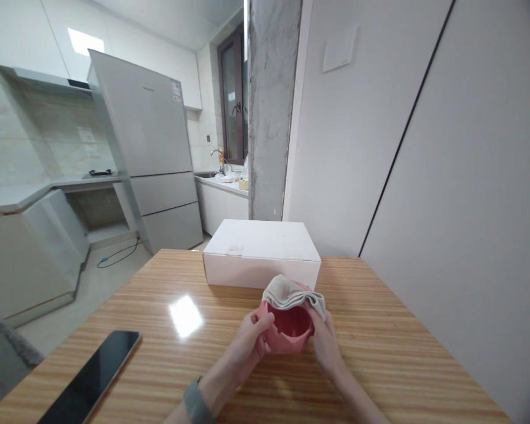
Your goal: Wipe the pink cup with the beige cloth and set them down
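Note:
A pink cup (290, 333) is held just above the wooden table (380, 330), its mouth tilted toward me. My left hand (251, 340) grips the cup's left side, thumb on the rim. My right hand (324, 341) holds a beige cloth (291, 292) draped over the cup's far rim and right side. Both hands have their fingers closed around what they hold.
A white closed box (260, 253) lies on the table just behind the cup. A dark phone (95, 377) lies at the near left. A wall (468, 206) runs along the table's right side. Beyond are a fridge (152, 153), a counter and a sink.

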Demonstrator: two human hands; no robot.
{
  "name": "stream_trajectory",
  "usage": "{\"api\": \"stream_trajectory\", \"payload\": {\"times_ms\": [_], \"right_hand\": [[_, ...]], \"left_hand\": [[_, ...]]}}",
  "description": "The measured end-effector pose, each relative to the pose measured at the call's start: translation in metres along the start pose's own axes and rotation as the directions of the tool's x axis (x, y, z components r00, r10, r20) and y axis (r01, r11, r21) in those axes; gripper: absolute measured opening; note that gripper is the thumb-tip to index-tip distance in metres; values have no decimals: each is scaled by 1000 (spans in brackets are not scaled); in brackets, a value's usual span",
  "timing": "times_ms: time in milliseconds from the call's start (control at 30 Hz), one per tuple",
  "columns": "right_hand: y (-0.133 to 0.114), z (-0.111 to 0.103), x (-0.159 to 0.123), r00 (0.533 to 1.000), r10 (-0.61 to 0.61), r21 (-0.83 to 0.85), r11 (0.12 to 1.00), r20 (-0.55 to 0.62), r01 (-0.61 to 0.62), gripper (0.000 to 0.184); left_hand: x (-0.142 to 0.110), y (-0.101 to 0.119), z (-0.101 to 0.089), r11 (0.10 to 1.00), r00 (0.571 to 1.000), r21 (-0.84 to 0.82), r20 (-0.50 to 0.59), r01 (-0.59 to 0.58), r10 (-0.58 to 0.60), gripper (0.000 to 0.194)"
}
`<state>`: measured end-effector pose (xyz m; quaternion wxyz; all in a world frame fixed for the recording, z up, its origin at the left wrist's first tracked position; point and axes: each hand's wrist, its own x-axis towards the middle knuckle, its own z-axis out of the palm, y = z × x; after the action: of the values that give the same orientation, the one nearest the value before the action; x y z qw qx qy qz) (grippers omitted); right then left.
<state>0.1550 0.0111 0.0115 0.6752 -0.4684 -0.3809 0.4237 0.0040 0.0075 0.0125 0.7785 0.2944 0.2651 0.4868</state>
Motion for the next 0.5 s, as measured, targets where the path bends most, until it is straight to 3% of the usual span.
{"api": "stream_trajectory", "payload": {"times_ms": [200, 267, 367, 500], "right_hand": [[15, 21, -24, 980, -102, 10, 994, -170, 106, 47], [13, 21, -22, 979, -111, 26, 993, -174, 117, 48], [4, 12, -10, 987, -66, 56, 996, -147, 75, 44], [-1, -4, 12, 998, 55, 86, 995, 6, -55, 35]], "left_hand": [[-7, 4, 13, 990, 984, -20, 102, -142, 144, 55], [-5, 4, 9, 996, 989, 4, 119, -92, 91, 52], [1, 5, -1, 995, 993, 57, 83, 81, -85, 50], [5, 6, -13, 968, 975, 144, 64, 204, -215, 53]]}}
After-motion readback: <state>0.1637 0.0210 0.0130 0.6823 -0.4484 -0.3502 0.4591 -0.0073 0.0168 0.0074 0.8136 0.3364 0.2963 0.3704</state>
